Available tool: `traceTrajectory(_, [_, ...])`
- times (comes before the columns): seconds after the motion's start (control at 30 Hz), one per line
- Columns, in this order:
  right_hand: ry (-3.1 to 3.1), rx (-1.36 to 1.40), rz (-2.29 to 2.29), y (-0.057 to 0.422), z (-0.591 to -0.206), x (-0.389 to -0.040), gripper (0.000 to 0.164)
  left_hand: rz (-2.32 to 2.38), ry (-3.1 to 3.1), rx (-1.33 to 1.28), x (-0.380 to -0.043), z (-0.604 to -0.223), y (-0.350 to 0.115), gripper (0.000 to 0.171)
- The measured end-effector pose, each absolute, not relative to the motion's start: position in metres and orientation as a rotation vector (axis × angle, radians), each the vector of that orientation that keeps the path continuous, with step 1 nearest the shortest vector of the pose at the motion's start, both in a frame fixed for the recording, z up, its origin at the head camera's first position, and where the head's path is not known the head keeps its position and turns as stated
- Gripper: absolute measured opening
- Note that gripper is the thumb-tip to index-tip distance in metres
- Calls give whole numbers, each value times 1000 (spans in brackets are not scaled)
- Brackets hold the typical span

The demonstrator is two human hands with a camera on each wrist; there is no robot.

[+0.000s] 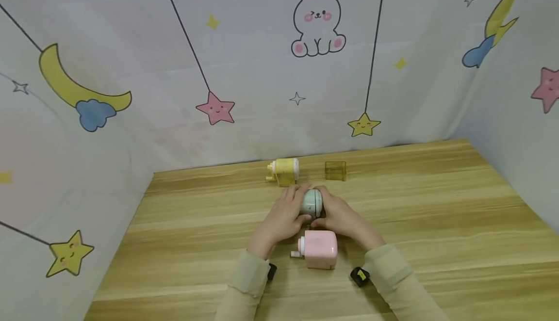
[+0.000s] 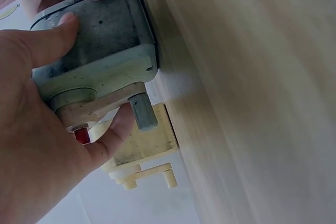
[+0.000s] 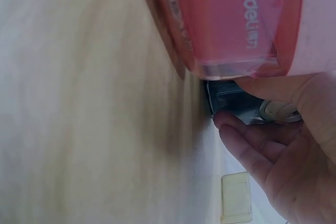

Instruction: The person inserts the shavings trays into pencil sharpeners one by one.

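Observation:
A mint-green crank pencil sharpener [image 1: 311, 203] lies between both hands on the table. My left hand [image 1: 284, 216] grips it from the crank side; in the left wrist view the thumb presses the body [image 2: 100, 35] and other fingers reach behind the crank [image 2: 105, 103]. From the other end my right hand [image 1: 342, 216] holds it between thumb and fingers, as the right wrist view shows, where the green sharpener [image 3: 231, 98] is partly hidden. Just nearer than the hands, a pink crank sharpener [image 1: 320, 248] stands; its clear pink front [image 3: 236, 19] shows in the right wrist view.
Behind the hands stands a yellow crank sharpener [image 1: 286, 171], with a see-through amber box [image 1: 335, 170] to its right. The wooden table [image 1: 436, 204] meets printed cloth walls [image 1: 262, 69] at the back and sides. A small black device [image 1: 360, 276] sits by the right wrist.

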State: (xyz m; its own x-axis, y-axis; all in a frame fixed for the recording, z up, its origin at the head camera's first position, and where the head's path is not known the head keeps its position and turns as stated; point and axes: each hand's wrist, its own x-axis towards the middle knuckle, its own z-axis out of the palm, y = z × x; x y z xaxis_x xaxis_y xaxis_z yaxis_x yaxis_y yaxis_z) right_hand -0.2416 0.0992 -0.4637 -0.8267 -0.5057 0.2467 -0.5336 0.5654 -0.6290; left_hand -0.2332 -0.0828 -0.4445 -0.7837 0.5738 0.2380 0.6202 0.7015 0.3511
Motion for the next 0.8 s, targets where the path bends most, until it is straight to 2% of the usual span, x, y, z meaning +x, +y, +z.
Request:
traceTrajectory(0.13, [-2747,909,1126,99,-465,-241,76,-676,-2778,-983,-233,-445,-84,73])
traceTrajectory(0.47, [-2760,919,1145,99,-465,-241,70,-753,-2783,-960,-235,-444,-87,65])
traceTrajectory(0.8, [-2782,897,1128,102,-465,-243,78,-817,-2758,-906,-233,-443,-95,69])
